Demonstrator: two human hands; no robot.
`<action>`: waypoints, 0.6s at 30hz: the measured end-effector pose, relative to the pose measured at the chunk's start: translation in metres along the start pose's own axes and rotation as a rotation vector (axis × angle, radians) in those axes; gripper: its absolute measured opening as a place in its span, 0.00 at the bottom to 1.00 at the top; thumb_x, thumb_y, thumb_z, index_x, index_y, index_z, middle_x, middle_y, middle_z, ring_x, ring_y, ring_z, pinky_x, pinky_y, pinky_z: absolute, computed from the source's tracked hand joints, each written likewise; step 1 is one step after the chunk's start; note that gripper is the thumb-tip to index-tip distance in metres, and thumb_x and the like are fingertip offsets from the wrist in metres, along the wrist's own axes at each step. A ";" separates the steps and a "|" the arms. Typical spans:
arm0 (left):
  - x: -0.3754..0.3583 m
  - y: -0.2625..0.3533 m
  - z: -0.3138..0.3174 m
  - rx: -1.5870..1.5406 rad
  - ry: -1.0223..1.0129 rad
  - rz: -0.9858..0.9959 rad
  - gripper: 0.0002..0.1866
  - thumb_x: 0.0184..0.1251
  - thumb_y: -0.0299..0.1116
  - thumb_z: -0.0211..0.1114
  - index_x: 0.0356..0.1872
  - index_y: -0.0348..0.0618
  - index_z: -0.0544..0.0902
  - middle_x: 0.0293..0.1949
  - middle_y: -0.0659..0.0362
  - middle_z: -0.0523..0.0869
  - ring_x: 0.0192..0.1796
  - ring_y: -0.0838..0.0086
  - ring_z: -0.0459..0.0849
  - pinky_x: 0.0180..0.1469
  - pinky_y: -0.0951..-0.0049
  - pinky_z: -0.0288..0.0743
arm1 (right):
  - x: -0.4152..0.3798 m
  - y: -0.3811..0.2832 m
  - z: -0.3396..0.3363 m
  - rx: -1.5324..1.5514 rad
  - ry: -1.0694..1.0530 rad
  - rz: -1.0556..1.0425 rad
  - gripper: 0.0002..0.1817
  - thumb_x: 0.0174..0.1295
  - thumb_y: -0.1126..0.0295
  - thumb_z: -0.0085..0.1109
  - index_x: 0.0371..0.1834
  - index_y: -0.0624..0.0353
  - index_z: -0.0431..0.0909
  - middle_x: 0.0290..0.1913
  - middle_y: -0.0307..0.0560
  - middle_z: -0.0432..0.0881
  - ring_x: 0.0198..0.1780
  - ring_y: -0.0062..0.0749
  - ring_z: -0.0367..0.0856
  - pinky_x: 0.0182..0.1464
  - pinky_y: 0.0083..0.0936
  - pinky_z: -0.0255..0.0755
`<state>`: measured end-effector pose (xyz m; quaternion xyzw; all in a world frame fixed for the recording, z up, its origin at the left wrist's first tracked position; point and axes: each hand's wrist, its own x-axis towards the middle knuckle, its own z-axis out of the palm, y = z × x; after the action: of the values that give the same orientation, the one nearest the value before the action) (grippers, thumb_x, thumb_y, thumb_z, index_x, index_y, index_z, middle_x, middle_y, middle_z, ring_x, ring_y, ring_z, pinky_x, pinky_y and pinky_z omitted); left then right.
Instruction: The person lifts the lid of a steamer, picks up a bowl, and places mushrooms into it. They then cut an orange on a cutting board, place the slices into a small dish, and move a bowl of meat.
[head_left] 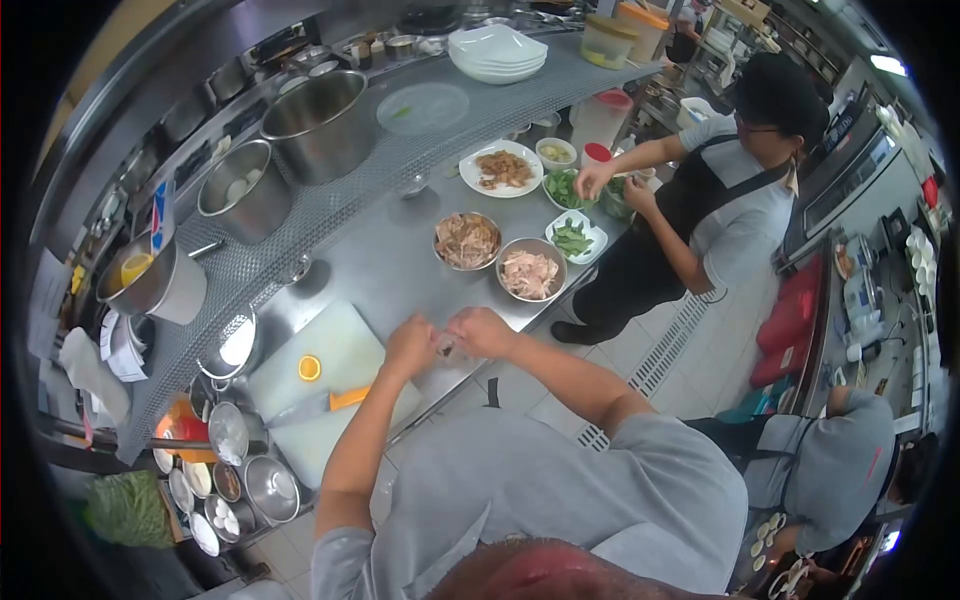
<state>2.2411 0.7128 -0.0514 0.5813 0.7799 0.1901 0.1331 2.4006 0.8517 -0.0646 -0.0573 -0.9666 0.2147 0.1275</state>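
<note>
My left hand [411, 345] and my right hand [480, 332] are close together over the counter's front edge, fingers closed on a small clear plastic bag [449, 351] between them. Something small and dark shows in the bag. Just beyond my hands stand a metal bowl of pale meat pieces [531, 272] and a metal bowl of browner meat [467, 241]. To the left, a white cutting board [325, 350] bears an orange half [310, 368]. An orange-handled knife [349, 398] lies near my left forearm.
A co-worker [700, 190] at the right handles green leaves over a bowl. A plate of brown food [500, 168] and a white dish of leaves [573, 237] stand near. The raised perforated shelf [350, 215] holds metal pots. Another person [830, 465] stands behind, at the right.
</note>
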 end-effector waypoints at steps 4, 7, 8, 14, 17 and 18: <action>-0.020 -0.008 -0.003 0.034 0.016 -0.058 0.10 0.55 0.35 0.74 0.36 0.42 0.87 0.44 0.52 0.85 0.41 0.56 0.86 0.46 0.59 0.81 | 0.006 0.014 0.020 -0.011 -0.076 0.070 0.15 0.55 0.63 0.67 0.43 0.57 0.82 0.40 0.55 0.84 0.44 0.54 0.84 0.48 0.48 0.79; -0.052 0.013 -0.042 -0.099 0.110 -0.069 0.17 0.56 0.35 0.75 0.46 0.42 0.85 0.46 0.50 0.84 0.39 0.60 0.88 0.44 0.61 0.82 | 0.013 0.001 -0.038 -0.040 -0.007 0.102 0.23 0.59 0.60 0.64 0.57 0.55 0.79 0.50 0.57 0.84 0.50 0.56 0.84 0.49 0.47 0.80; -0.066 0.013 -0.053 -0.195 0.086 -0.123 0.19 0.57 0.37 0.75 0.50 0.42 0.85 0.47 0.49 0.84 0.39 0.60 0.88 0.43 0.62 0.81 | 0.022 0.001 -0.070 -0.106 0.075 0.088 0.27 0.59 0.59 0.64 0.62 0.55 0.77 0.52 0.57 0.83 0.51 0.55 0.84 0.48 0.46 0.81; -0.112 0.032 -0.087 -0.445 0.116 -0.135 0.21 0.58 0.34 0.76 0.50 0.36 0.84 0.49 0.49 0.84 0.34 0.67 0.88 0.38 0.70 0.80 | 0.132 0.021 -0.325 -0.512 1.078 -0.123 0.17 0.58 0.62 0.70 0.46 0.61 0.83 0.44 0.53 0.87 0.47 0.52 0.85 0.47 0.42 0.80; -0.131 0.040 -0.090 -0.492 0.161 -0.175 0.20 0.58 0.31 0.76 0.50 0.35 0.83 0.49 0.49 0.85 0.34 0.69 0.88 0.37 0.71 0.79 | 0.170 0.061 -0.366 -0.576 0.813 0.040 0.13 0.62 0.63 0.62 0.44 0.61 0.84 0.45 0.57 0.87 0.49 0.54 0.85 0.51 0.45 0.79; -0.135 0.040 -0.088 -0.512 0.181 -0.185 0.20 0.58 0.31 0.76 0.50 0.35 0.83 0.49 0.49 0.85 0.34 0.69 0.87 0.37 0.71 0.79 | 0.180 0.073 -0.375 -0.546 0.614 0.146 0.14 0.64 0.63 0.58 0.45 0.60 0.84 0.46 0.58 0.87 0.50 0.55 0.85 0.53 0.46 0.78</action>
<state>2.2765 0.5811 0.0430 0.4357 0.7651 0.4188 0.2220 2.3339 1.0975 0.2726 -0.2188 -0.8985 -0.0680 0.3744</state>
